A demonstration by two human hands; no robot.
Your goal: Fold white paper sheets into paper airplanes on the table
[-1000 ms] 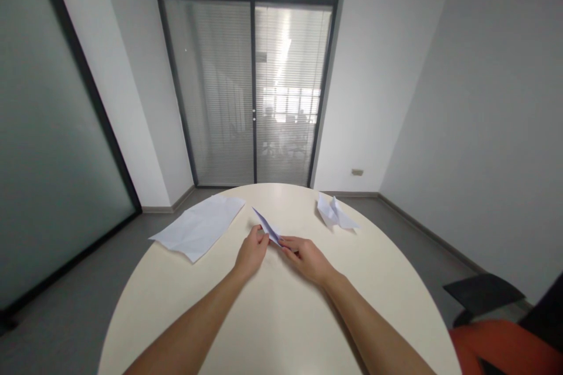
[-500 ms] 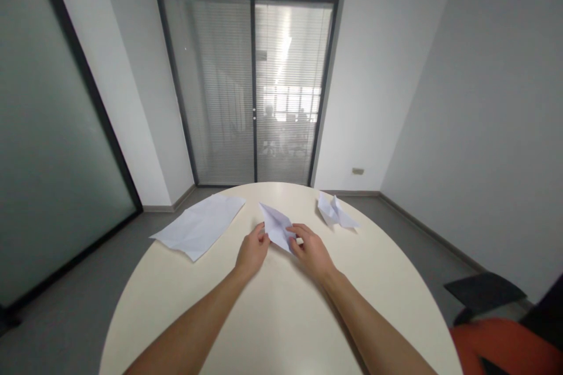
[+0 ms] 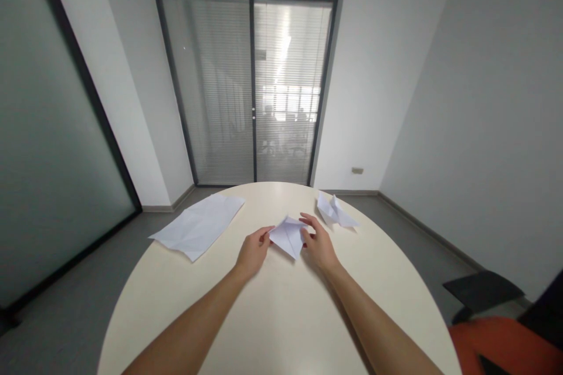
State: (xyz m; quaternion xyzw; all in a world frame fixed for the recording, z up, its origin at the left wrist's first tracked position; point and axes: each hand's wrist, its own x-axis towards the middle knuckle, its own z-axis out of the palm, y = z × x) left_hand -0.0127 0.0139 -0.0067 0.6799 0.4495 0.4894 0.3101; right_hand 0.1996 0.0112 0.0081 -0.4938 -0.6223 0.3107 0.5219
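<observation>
Folded white paper [image 3: 288, 237] is held up by both hands nr the far-middle of the round cream table [image 3: 272, 310], w/ creases visible & one corner pointed toward the wearer. Its L edge is pinched btwn thumb & fingers of the L hand [image 3: 253, 253]. At its R edge, the R hand [image 3: 321, 249] is placed w/ fingers bent & index finger partly extended; whether the edge is gripped there can't be told. Both forearms are stretched over the tabletop. To the L, a larger creased white sheet [image 3: 200, 225] is laid flat nr the table's rim, well apart from the L hand. To the R, just beyond the R hand, a 2nd folded paper piece [image 3: 335, 214] is set w/ its points raised. Beyond the table, a dark-framed glass door [image 3: 253, 88] w/ blinds is seen. At lower R, a red seat [image 3: 505, 343] & black armrest [image 3: 484, 293] are partly shown.
</observation>
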